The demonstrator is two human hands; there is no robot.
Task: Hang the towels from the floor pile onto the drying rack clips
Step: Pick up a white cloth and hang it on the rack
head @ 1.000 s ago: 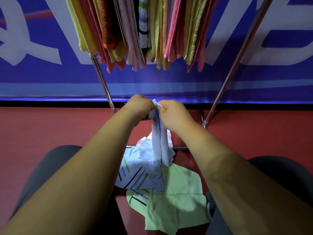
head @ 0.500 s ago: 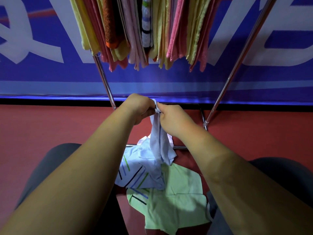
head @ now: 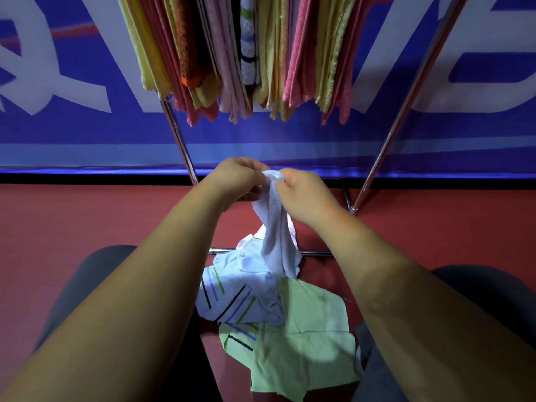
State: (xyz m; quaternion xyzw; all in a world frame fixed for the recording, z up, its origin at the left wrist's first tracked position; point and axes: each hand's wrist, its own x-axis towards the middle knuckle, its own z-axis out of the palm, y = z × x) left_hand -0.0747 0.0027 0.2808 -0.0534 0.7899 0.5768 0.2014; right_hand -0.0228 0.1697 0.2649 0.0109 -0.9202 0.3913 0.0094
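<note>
Pale-blue towel (head: pixel 275 239) hangs bunched before me — my left hand (head: pixel 236 181) and right hand (head: pixel 304 195) both pinch its top corner with curled fingers (head: pixel 285 184) — its tail reaching the floor pile (head: pixel 304 338) below the loaded drying rack (head: pixel 387 134).

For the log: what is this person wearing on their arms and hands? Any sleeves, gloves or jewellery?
The left forearm and right forearm are bare, with no sleeve in view. The left hand and right hand have no gloves, and no watch, bracelet or ring shows. Dark grey trousers cover the knees below.
</note>
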